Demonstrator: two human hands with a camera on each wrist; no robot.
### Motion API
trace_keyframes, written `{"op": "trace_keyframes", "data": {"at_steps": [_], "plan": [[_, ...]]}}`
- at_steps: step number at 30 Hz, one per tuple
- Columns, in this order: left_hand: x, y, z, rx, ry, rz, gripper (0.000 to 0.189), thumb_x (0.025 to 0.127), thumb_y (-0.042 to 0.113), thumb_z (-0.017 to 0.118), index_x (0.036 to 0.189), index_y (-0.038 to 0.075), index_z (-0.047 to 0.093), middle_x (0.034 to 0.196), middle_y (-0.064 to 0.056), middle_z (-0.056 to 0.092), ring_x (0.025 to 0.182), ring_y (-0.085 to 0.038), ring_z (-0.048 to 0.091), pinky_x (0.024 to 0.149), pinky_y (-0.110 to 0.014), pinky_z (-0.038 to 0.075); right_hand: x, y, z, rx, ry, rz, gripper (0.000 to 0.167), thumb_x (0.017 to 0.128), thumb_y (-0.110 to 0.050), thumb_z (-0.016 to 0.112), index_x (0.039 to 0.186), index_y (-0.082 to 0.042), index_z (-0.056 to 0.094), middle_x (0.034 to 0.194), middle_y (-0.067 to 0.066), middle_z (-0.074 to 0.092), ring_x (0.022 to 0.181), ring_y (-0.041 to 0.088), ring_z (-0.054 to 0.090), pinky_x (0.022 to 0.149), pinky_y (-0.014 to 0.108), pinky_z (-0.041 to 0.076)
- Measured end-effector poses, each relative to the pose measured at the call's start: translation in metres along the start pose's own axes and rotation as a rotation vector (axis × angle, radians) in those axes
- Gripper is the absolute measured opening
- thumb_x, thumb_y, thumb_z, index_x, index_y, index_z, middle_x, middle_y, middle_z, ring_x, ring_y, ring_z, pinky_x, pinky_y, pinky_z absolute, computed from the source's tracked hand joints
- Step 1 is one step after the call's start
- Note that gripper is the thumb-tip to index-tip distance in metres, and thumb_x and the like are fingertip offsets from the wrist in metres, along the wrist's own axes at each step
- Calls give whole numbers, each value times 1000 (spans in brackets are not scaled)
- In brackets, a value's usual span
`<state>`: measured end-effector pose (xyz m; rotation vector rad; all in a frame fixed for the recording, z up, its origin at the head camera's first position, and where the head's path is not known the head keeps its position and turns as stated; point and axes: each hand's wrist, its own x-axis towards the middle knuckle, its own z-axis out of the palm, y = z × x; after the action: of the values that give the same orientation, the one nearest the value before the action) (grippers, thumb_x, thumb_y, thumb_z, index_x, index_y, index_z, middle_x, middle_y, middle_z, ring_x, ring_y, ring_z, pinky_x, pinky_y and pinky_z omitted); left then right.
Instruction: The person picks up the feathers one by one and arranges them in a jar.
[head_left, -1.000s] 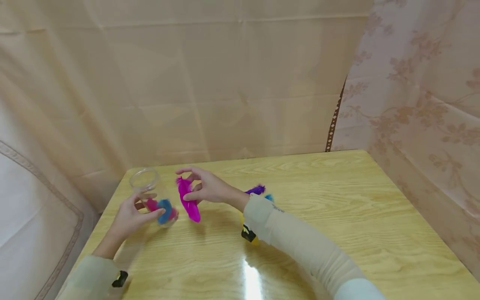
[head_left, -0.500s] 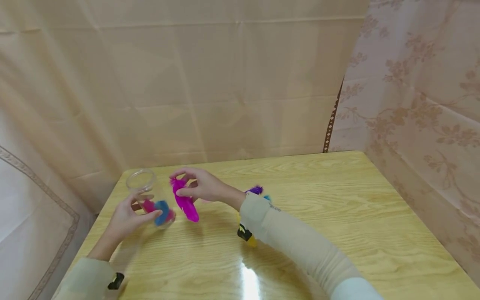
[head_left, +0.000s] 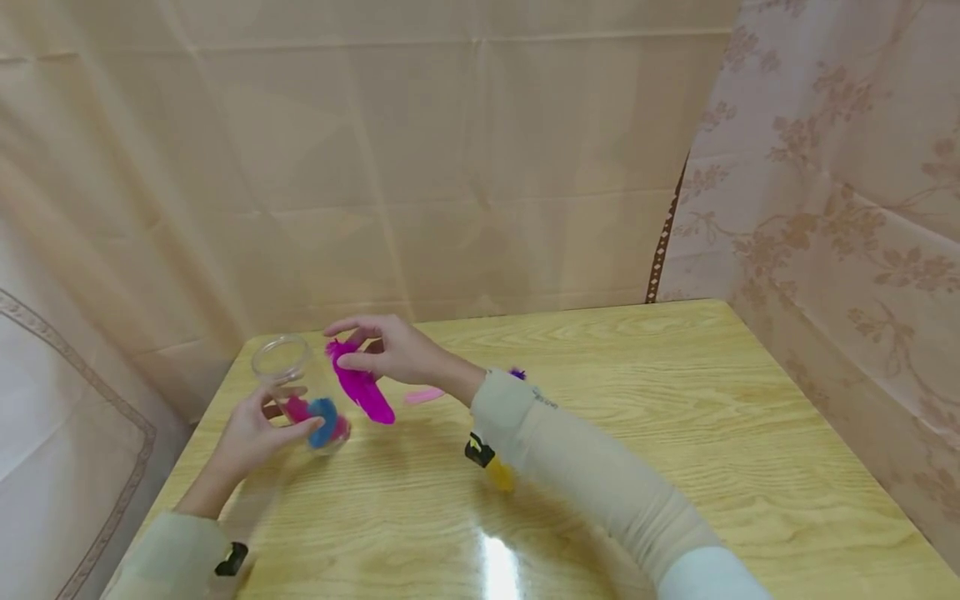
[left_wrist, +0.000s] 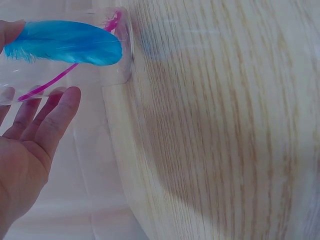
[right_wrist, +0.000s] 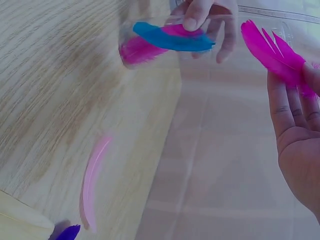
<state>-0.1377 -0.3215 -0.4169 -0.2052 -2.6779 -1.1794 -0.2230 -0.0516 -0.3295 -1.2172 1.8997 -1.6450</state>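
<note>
My left hand [head_left: 251,437] grips a tall clear jar [head_left: 282,358] around its lower part, thumb on the near side. A blue feather [left_wrist: 70,42] and a magenta feather [right_wrist: 142,50] show inside the jar through its wall. My right hand [head_left: 401,354] pinches another magenta feather [head_left: 363,392] between thumb and fingers, its fluffy end up and its broad tip hanging down to the right. In the head view this feather is just right of the jar, a little lower than the round open rim.
On the wooden table [head_left: 675,417], a pale pink feather [head_left: 423,396] lies beneath the right wrist. A yellow feather [head_left: 500,475] and a purple feather [head_left: 518,373] are partly covered by the right forearm. Cloth curtains [head_left: 480,167] hang behind the table and along its sides.
My right hand has shifted left and up with the magenta feather, closer to the jar's rim. The pale pink feather has come into view under the wrist. My left hand and the jar stay nearly still.
</note>
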Motion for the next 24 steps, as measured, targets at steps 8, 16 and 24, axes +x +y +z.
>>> {"op": "trace_keyframes", "data": {"at_steps": [8,16,24], "plan": [[2,0,1,-17,4,21,58,83,21,87,129,1,59,130,-21,64,108,-26,67,85,-12,49,10,-18,-4,-48,19,-30,29,97,-7,69,125,-3,65,108,8,71,87,17,71,73,31,61],[2,-1,1,-19,5,49,62,83,18,87,135,4,58,135,-18,62,106,5,59,86,-10,48,25,-44,-4,-108,21,-92,21,97,-7,68,118,-1,69,107,9,74,89,13,71,78,26,59],[3,3,2,-24,-5,33,56,84,22,86,128,0,59,143,-15,56,118,-34,60,87,-9,46,33,-63,-6,-116,97,-155,22,97,-9,70,118,-3,70,99,1,73,83,12,70,76,26,59]]}}
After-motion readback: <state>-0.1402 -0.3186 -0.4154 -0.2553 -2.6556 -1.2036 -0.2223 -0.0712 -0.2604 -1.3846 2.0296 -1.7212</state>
